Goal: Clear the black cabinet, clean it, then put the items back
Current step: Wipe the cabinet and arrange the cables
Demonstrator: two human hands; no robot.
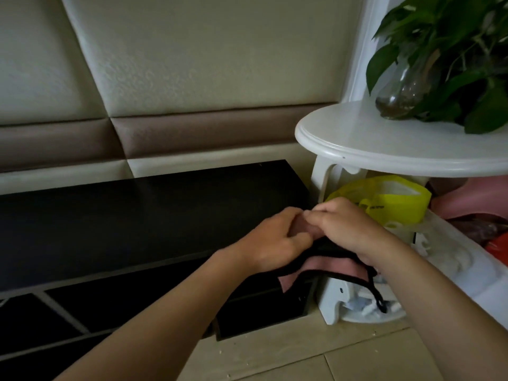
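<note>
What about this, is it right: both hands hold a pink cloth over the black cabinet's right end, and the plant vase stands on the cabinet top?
One error: in the head view the plant vase stands on the white round table beside the black cabinet. The left hand and right hand do hold the pink cloth there.

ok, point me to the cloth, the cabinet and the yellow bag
cloth (330, 268), head view, pink lower fold.
cabinet (137, 221), head view, bare top.
yellow bag (398, 210), head view, front face.
</note>
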